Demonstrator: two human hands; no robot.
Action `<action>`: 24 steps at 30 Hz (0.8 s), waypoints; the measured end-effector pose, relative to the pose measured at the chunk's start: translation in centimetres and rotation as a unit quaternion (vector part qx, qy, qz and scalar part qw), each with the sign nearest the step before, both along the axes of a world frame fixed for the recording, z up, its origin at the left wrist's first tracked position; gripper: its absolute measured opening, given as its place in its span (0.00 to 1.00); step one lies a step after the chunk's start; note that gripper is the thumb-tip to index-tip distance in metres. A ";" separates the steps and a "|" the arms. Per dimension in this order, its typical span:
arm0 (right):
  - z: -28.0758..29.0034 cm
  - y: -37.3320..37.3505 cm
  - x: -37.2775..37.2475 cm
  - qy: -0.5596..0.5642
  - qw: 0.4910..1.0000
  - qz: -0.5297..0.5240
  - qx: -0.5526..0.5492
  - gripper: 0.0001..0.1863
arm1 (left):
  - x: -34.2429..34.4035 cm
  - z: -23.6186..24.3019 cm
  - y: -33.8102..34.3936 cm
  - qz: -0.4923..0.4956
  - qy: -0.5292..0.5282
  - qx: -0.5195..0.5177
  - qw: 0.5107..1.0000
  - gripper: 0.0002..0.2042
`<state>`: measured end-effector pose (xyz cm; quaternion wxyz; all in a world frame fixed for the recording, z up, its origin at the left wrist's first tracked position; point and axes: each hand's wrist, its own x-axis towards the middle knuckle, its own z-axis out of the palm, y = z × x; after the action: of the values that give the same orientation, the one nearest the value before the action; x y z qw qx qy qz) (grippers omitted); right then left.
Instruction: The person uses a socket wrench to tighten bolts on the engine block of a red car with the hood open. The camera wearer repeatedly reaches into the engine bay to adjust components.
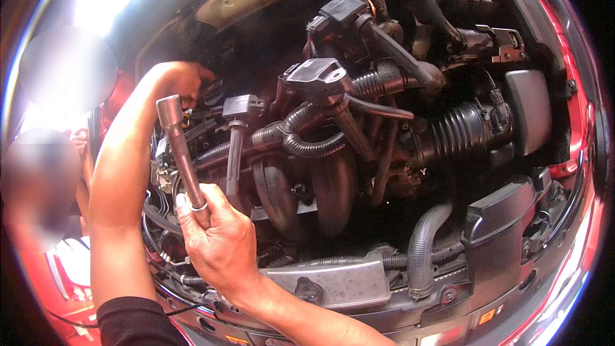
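My right hand (214, 237) grips a long steel socket tool (179, 144) upright, its socket end at the top. My left hand (182, 80) reaches into the engine's left side, fingers curled down in shadow; what they hold is hidden. Near it are wiring and fittings (163, 160) and a black ignition coil (240, 109) with a long stem. Two more coils, one in the middle (314, 74) and one higher up (339, 9), lie over corrugated looms (314, 147) and the black intake manifold (330, 192).
A ribbed intake duct (458, 134) runs to the right. A grey hose (426, 250) and plate (339, 282) sit along the front, within the red car body (580, 134). At the far left are two people (45, 192), blurred, one with a hand (80, 141) showing.
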<state>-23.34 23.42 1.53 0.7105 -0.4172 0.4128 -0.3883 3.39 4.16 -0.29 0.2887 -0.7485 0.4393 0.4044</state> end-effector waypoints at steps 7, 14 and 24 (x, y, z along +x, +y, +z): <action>-0.3 -0.4 -0.6 -0.025 0.997 0.046 0.053 0.10 | -0.2 -1.9 -3.8 0.057 -0.017 0.117 0.991 0.35; 0.3 -0.6 -1.0 -0.048 0.992 0.065 0.097 0.09 | 1.8 -4.4 -5.2 0.031 -0.041 0.269 0.962 0.24; -0.1 0.0 -0.3 -0.019 0.998 0.012 0.063 0.08 | 3.4 -1.2 -1.4 0.206 0.102 0.035 0.973 0.40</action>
<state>-23.60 23.44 1.43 0.7473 -0.3693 0.4180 -0.3612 6.80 2.76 -1.49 0.1787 -0.7674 0.2884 0.5441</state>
